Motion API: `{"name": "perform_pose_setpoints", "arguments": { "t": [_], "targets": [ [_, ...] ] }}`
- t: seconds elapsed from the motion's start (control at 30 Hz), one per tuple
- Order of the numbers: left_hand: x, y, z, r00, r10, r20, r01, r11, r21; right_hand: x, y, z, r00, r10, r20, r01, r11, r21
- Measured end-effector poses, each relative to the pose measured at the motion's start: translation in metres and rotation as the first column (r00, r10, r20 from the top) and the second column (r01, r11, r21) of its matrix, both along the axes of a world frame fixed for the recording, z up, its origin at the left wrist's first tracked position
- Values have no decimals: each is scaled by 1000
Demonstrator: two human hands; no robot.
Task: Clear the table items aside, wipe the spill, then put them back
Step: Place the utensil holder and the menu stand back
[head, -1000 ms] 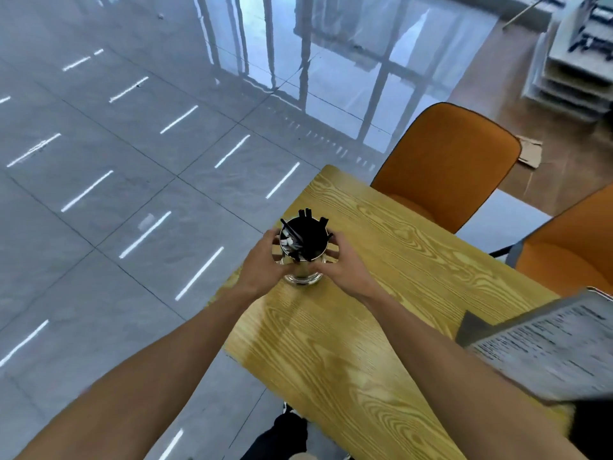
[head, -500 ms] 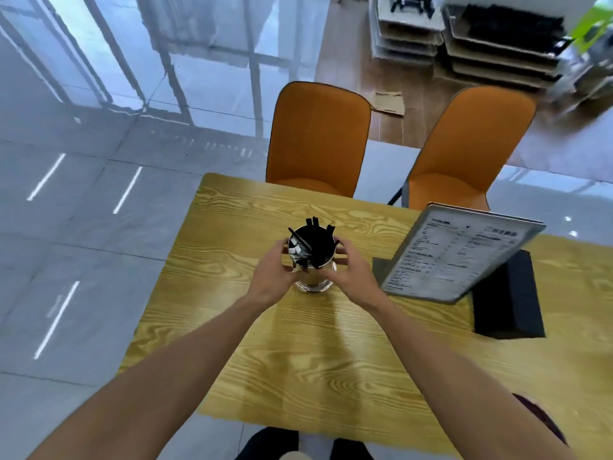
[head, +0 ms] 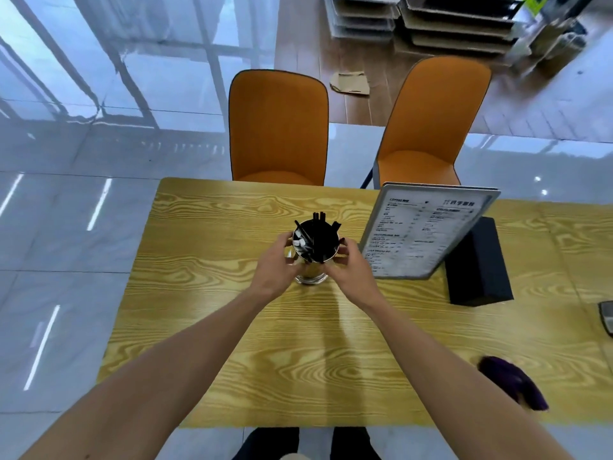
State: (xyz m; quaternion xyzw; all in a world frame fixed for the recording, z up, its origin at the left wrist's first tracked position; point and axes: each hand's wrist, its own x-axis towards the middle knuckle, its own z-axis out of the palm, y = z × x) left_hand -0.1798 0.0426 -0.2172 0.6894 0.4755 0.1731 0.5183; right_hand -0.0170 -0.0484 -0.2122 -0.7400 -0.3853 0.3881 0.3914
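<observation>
A glass cup (head: 315, 247) full of black straws stands on the yellow wooden table (head: 232, 327), a little left of its middle. My left hand (head: 277, 265) wraps its left side and my right hand (head: 350, 270) wraps its right side. Just to the right of the cup a menu board (head: 424, 230) leans in a black block stand (head: 476, 267). A purple cloth (head: 512, 383) lies near the table's front right, partly behind my right forearm.
Two orange chairs (head: 278, 127) (head: 434, 117) stand at the table's far side. A dark object (head: 607, 318) is cut off at the right edge. Glossy grey floor tiles lie to the left; stacked trays (head: 431, 21) sit on the floor at the back.
The cup has moved with both hands from the table's left corner to beside the menu board. The view has swung right, bringing the stand and purple cloth into sight.
</observation>
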Motion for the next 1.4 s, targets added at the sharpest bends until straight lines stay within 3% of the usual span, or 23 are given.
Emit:
{"name": "perform_pose_setpoints", "arguments": {
  "t": [0.37,0.8,0.87,0.97,1.07,1.2,1.4],
  "targets": [
    [19,-5,-2,999,-34,29,34,999,-4,11,-9,0,994,-106,27,107,993,-47],
    [29,-5,-3,997,-72,-14,71,997,-16,25,-22,-4,996,-93,18,94,993,-78],
    [28,-7,-4,996,-59,-59,59,998,-8,27,-24,-4,996,-90,24,92,992,-92],
    [28,-15,-12,969,-17,-247,17,1000,-4,33,-34,-4,993,-104,58,109,989,-97],
    [33,-29,-24,905,-173,-389,151,985,-87,48,-54,-2,983,-139,122,152,982,-108],
    [65,-51,-26,779,-474,-410,396,879,-265,82,-83,3,945,-248,216,274,956,-102],
    [150,-85,-10,821,-499,-277,461,866,-194,155,-114,17,838,-329,435,359,933,14]
  ]
}}
